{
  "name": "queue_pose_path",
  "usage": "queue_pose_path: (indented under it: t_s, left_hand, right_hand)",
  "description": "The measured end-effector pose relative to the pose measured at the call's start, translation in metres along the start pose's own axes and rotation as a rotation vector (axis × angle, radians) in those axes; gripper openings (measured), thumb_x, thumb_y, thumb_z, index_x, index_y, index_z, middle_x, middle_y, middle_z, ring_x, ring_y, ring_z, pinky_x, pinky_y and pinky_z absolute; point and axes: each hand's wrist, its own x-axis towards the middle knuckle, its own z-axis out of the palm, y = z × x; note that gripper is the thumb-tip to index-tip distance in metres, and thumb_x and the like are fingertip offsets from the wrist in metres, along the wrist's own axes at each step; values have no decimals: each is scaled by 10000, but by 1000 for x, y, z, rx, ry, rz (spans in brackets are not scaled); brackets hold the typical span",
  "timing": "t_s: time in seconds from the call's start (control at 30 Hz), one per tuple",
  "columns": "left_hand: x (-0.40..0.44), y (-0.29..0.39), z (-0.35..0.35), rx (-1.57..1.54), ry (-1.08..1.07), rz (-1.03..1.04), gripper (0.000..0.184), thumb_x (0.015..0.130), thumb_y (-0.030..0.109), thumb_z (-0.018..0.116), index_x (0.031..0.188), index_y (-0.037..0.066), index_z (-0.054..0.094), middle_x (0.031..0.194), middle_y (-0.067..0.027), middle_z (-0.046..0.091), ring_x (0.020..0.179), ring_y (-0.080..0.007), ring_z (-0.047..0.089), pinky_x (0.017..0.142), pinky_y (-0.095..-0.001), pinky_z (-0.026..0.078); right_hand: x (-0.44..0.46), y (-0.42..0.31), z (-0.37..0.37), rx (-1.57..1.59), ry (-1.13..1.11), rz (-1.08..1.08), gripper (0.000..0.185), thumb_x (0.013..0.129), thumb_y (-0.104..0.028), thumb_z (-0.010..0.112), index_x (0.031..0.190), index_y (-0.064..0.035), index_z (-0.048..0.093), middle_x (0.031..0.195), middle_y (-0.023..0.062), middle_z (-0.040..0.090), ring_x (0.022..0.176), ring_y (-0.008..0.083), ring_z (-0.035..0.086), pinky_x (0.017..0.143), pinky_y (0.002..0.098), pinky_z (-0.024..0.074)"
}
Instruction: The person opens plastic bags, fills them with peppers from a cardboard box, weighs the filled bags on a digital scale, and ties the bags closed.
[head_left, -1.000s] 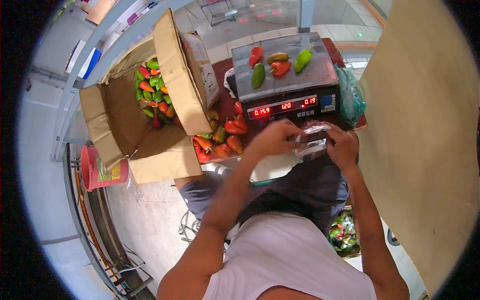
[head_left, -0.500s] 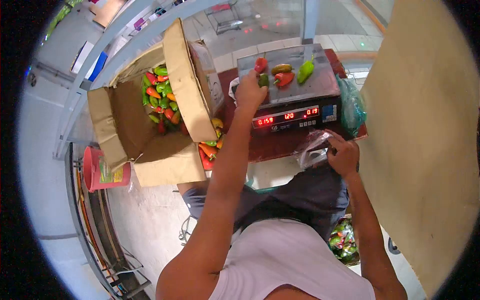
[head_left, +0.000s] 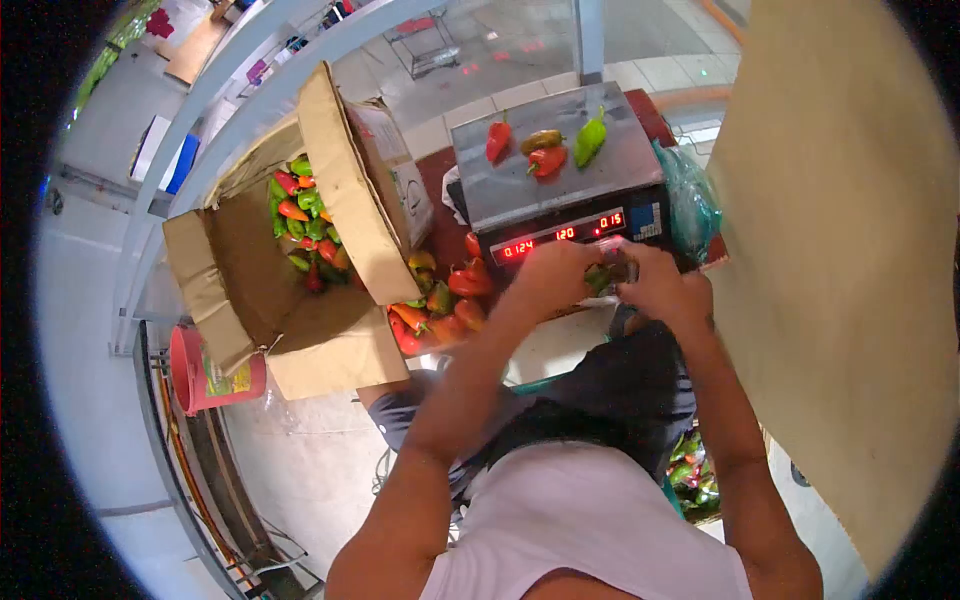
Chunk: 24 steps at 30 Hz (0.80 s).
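In front of the weighing scale [head_left: 490, 195], my two hands are close together. My left hand [head_left: 553, 277] is closed on a dark green pepper [head_left: 600, 279] beside the small clear plastic bag [head_left: 622, 268] that my right hand [head_left: 662, 282] pinches. The hands hide much of the bag, and I cannot tell how far inside it the pepper is. On the scale's metal plate lie a red pepper [head_left: 497, 140], a brownish one [head_left: 542, 142], an orange-red one [head_left: 546, 162] and a light green one [head_left: 591, 138]. The red display reads 0.124, 1.20 and 0.15.
An open cardboard box [head_left: 255, 265] of mixed peppers stands tilted at the left. Loose red peppers [head_left: 468, 278] lie between it and the scale. A teal plastic bag [head_left: 692, 205] is at the scale's right, a pink bucket [head_left: 190, 370] far left, a tan panel [head_left: 840, 250] right.
My left hand has moved from the scale plate toward my right hand, taking the dark green pepper. The scale's first reading has dropped from 0.159 to 0.124.
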Motion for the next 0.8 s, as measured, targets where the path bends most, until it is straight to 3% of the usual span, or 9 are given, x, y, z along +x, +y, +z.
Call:
queue_pose_path:
  t_s: [0.07, 0.13, 0.2, 0.3, 0.43, 0.53, 0.63, 0.73, 0.8]
  left_hand:
    - [12, -20, -36, -88, 77, 51, 319, 723, 229, 770, 1017, 107, 745, 953, -165, 702, 945, -326, 675, 850, -413, 539]
    - [39, -61, -58, -206, 401, -1, 281, 753, 284, 802, 957, 96, 756, 975, -140, 726, 880, -320, 699, 817, -417, 544]
    - [69, -105, -78, -243, 423, -73, 336, 740, 327, 821, 970, 88, 762, 991, -131, 734, 868, -291, 707, 827, -399, 542]
    - [86, -105, -97, -224, 640, -242, 421, 713, 354, 843, 1028, 88, 756, 953, -120, 743, 835, -278, 708, 851, -375, 544]
    - [109, -118, -101, -15, 469, -325, 638, 663, 456, 831, 1182, 110, 698, 1116, -182, 688, 996, -324, 667, 928, -410, 520]
    - [128, -94, -87, 207, 212, -349, 779, 627, 555, 790, 1258, 122, 642, 1309, -247, 560, 1191, -392, 554, 1000, -463, 474]
    - [133, -83, -73, 164, 356, -429, 693, 652, 470, 794, 1204, 77, 647, 1172, -219, 644, 1235, -367, 538, 1005, -490, 466]
    - [117, -110, -67, -120, 538, -280, 490, 715, 316, 777, 1110, 53, 654, 1128, -225, 647, 1108, -344, 621, 860, -473, 547]
    - [92, -103, -76, -604, 495, -262, 396, 741, 194, 748, 1093, 50, 638, 1111, -188, 652, 1022, -299, 652, 747, -417, 577]
  right_hand:
    - [3, 26, 15, -12, 8, 9, 598, 686, -120, 736, 1262, -12, 618, 1216, 225, 647, 1123, 381, 627, 1004, 425, 494]
    - [1, 41, 25, -14, 72, 9, 642, 673, -140, 747, 1288, -14, 609, 1230, 227, 642, 1148, 378, 618, 1018, 414, 488]
    - [1, 42, 20, 14, 65, 12, 704, 663, -143, 757, 1332, -20, 577, 1257, 229, 629, 1166, 381, 608, 1033, 410, 480]
    - [0, 24, 6, -15, 69, 41, 778, 659, -152, 778, 1385, -27, 526, 1294, 227, 609, 1186, 383, 596, 1054, 411, 466]
    - [-5, 22, 2, -80, 83, -73, 831, 679, -179, 793, 1433, -43, 469, 1351, 202, 577, 1232, 356, 569, 1089, 409, 436]
    - [-20, -5, -17, -313, 37, 113, 753, 720, -278, 786, 1413, -127, 532, 1410, 105, 566, 1214, 297, 600, 1001, 420, 501]
    - [-18, 3, -16, -315, 48, 122, 757, 719, -317, 790, 1414, -160, 535, 1425, 82, 554, 1217, 284, 600, 977, 431, 508]
    - [-12, -3, -22, -110, 9, 161, 779, 717, -357, 799, 1417, -148, 530, 1392, 116, 574, 1209, 293, 605, 966, 422, 506]
    - [-7, -13, -26, -68, 6, 163, 784, 707, -342, 820, 1411, -143, 539, 1358, 136, 595, 1197, 291, 612, 965, 412, 502]
